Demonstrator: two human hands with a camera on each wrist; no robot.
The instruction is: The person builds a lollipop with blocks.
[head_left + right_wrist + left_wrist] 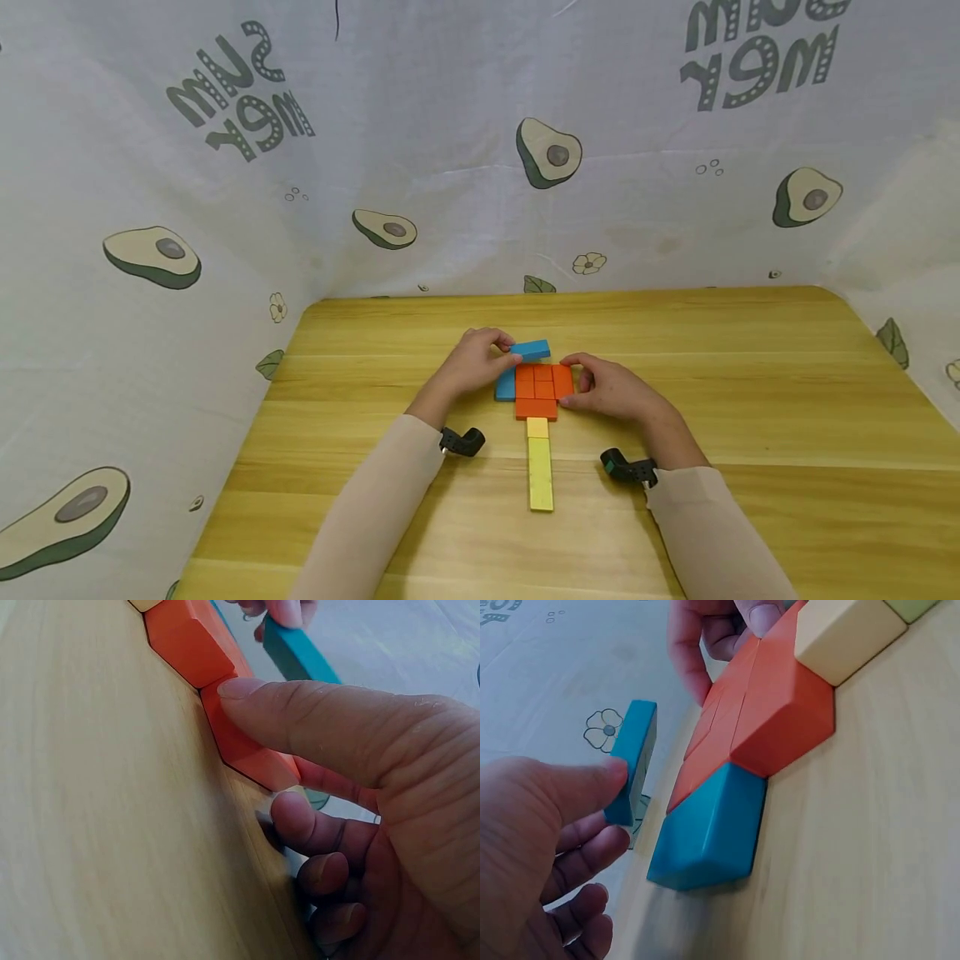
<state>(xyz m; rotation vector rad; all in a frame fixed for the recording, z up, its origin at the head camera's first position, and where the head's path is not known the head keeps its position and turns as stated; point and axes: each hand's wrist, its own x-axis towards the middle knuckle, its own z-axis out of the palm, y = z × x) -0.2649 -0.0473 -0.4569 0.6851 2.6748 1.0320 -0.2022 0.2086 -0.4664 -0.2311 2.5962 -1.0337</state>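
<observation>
My left hand [474, 364] pinches a flat blue block [531, 350] by one end, thumb against index finger. In the left wrist view this blue block [634, 757] is held off the table, beyond the assembled pieces. Several orange blocks [536, 408] lie edge to edge in a group. A second blue block [506, 386] sits along their left side. My right hand [611, 387] holds the rightmost orange block [562, 382], thumb at its near end and index finger at its far end. In the right wrist view the thumb covers part of that orange block [244, 746].
Below the orange group, a small pale-yellow block [537, 427] and a long yellow-green block [540, 475] form a line toward me. Everything lies on a wooden table [360, 533]. A white cloth [450, 100] with avocado prints hangs behind and at the sides.
</observation>
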